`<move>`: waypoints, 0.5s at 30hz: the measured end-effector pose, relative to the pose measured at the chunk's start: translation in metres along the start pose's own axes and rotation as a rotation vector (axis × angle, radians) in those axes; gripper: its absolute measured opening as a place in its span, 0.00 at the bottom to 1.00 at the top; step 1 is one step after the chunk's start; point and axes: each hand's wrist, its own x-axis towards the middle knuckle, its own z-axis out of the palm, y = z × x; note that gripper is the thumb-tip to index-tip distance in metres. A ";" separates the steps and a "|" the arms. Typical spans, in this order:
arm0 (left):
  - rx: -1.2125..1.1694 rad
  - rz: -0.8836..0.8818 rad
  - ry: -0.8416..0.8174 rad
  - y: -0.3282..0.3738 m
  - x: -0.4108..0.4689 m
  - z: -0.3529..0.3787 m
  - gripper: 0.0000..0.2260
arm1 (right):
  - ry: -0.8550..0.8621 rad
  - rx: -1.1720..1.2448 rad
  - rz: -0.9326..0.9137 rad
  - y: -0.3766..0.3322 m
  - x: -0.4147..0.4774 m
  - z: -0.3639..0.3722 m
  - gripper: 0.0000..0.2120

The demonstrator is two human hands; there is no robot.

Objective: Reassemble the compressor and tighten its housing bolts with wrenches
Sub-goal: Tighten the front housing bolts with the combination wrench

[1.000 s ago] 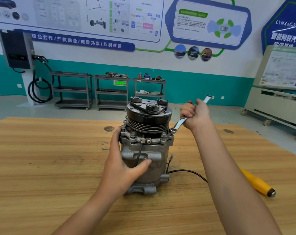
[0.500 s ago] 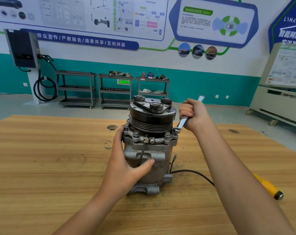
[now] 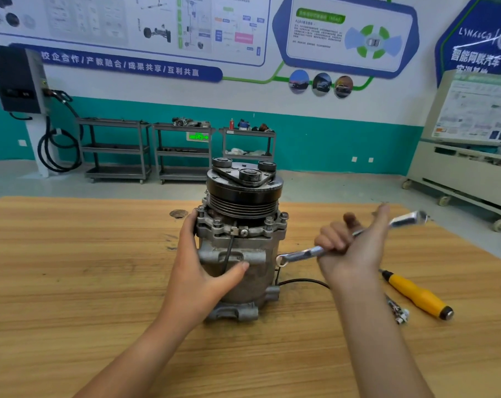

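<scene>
The grey metal compressor (image 3: 258,271) stands upright on the wooden table (image 3: 71,282), its black pulley (image 3: 245,193) on top and several housing bolts (image 3: 269,221) around its flange. My left hand (image 3: 199,271) wraps around the housing's left side, thumb across the front. My right hand (image 3: 352,251) holds a silver wrench (image 3: 301,254) by its shaft, to the right of the compressor. The wrench's ring end hangs free beside the housing, off the bolts.
A yellow-handled screwdriver (image 3: 418,294) and a small wire connector (image 3: 398,311) lie on the table at the right. A black cable (image 3: 301,281) runs from the compressor's base. Grey shelf carts (image 3: 183,150) and a cabinet on wheels (image 3: 467,173) stand beyond the table.
My right hand has lifted the wrench off the right flange bolt and swung it down and to the right. My left hand stays on the housing.
</scene>
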 end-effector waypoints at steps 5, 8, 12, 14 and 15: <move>-0.012 0.007 -0.005 -0.003 0.000 0.000 0.42 | -0.225 0.077 -0.004 -0.043 0.019 0.037 0.27; -0.024 0.009 -0.010 -0.003 0.001 0.000 0.42 | -0.238 0.159 0.071 -0.041 0.039 0.057 0.25; -0.029 0.013 -0.011 -0.003 0.001 -0.001 0.42 | -0.130 0.167 0.204 -0.020 0.068 0.064 0.21; -0.027 0.016 -0.008 -0.003 0.001 -0.001 0.41 | -0.066 0.132 0.246 -0.011 0.077 0.061 0.19; -0.024 0.015 -0.007 -0.003 0.001 -0.001 0.41 | -0.050 0.113 0.268 -0.006 0.080 0.060 0.19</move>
